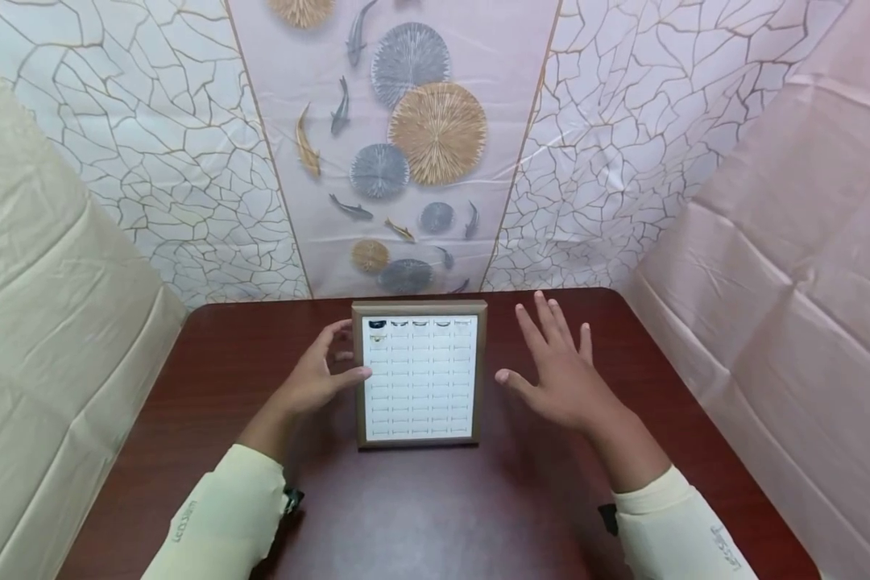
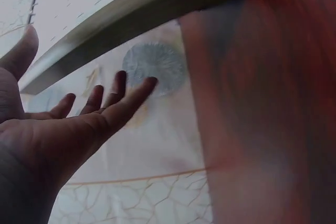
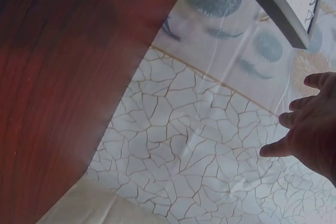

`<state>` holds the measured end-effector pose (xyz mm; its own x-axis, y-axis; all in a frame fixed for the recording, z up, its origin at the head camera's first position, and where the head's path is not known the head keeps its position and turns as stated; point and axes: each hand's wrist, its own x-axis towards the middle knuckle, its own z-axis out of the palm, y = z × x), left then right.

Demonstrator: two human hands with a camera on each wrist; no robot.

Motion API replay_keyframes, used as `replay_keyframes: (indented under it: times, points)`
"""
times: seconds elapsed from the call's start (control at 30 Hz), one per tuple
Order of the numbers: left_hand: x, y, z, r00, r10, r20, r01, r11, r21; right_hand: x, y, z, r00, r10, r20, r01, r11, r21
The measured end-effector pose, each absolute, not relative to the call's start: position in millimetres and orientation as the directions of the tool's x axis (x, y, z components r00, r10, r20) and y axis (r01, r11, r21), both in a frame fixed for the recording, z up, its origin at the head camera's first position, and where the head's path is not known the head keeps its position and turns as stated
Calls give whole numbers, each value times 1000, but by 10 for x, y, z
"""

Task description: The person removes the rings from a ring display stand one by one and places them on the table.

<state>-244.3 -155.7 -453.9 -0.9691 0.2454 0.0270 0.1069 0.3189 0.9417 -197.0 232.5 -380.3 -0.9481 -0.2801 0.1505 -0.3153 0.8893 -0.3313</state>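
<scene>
A wood-framed display board (image 1: pixel 419 308) stands upright on the table, with a white panel (image 1: pixel 420 395) marked in rows of small slots. Several small curved items (image 1: pixel 420 324) sit along its top row, a dark one at the left; a small gold-toned item (image 1: pixel 377 339) is below that. My left hand (image 1: pixel 317 374) is at the frame's left side, thumb at its front edge and fingers partly behind; in the left wrist view those fingers are spread and relaxed. Apart from the frame's right side, my right hand (image 1: pixel 561 374) is raised with fingers spread, holding nothing.
The dark red-brown table (image 1: pixel 217 362) ends at a patterned cloth backdrop (image 1: pixel 587 201). Beige cloth walls (image 1: pixel 783 266) rise at both sides. Pale sleeves (image 1: pixel 217 515) cover both forearms.
</scene>
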Motion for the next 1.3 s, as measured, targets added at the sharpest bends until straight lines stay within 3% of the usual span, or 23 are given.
replay_keyframes:
  times: [0.3,0.5,0.8,1.3]
  points:
    - [-2442,-1413,-4686,-960,275,-52,-28,90,996,-2108,2056,-3797,-896,-340,285,-423,847,-321]
    - [-2414,-1382,-4745,-957,289,-26,-32,-16,999,-2210,1887,-3860,-837,-357,414,-500,806,-317]
    - [-2375,-1354,-4802,-946,325,-1,-50,-140,989,-2310,1688,-4017,-803,-302,514,-519,779,-352]
    - [-2373,-1394,-4808,-938,344,36,-3,-112,994,-2458,1520,-4142,-717,-248,651,-581,729,-363]
